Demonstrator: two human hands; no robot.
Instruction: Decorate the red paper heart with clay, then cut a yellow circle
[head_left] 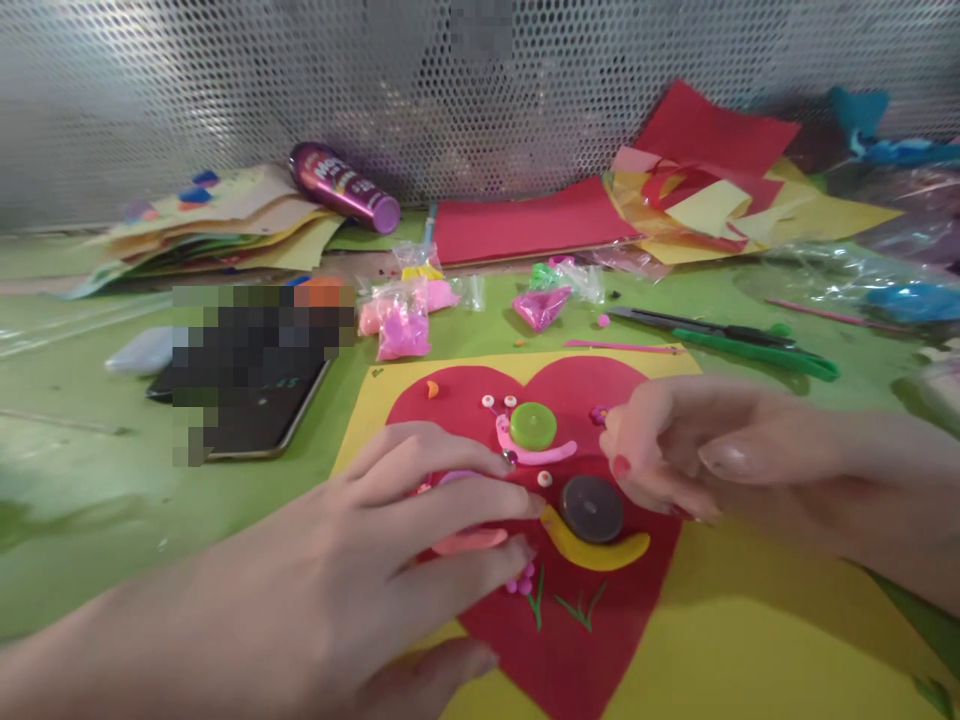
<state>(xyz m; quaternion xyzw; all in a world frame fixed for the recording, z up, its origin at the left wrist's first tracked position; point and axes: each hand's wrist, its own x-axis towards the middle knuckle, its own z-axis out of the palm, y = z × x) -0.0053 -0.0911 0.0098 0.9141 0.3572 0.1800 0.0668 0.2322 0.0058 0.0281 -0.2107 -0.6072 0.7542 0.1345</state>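
Note:
A red paper heart (pixel 570 620) lies glued on a yellow sheet (pixel 720 650) in front of me. On the heart sit clay snails: one with a green round shell (pixel 533 425) on a pink body, one with a dark grey shell (pixel 591 507) on a yellow body (pixel 596 552). My left hand (pixel 360 580) lies flat on the heart's left side with fingers stretched out, covering a pink clay piece (pixel 469 541). My right hand (pixel 675 455) comes in from the right, its fingers curled together at the heart's upper right edge, near a tiny purple flower (pixel 598 413).
A dark tablet (pixel 255 400) lies at the left. Small bags of pink clay (pixel 401 325) and green-handled scissors (pixel 750 345) lie behind the heart. Stacks of coloured paper (pixel 525 225) and a purple tube (pixel 341 185) rest against the perforated metal wall.

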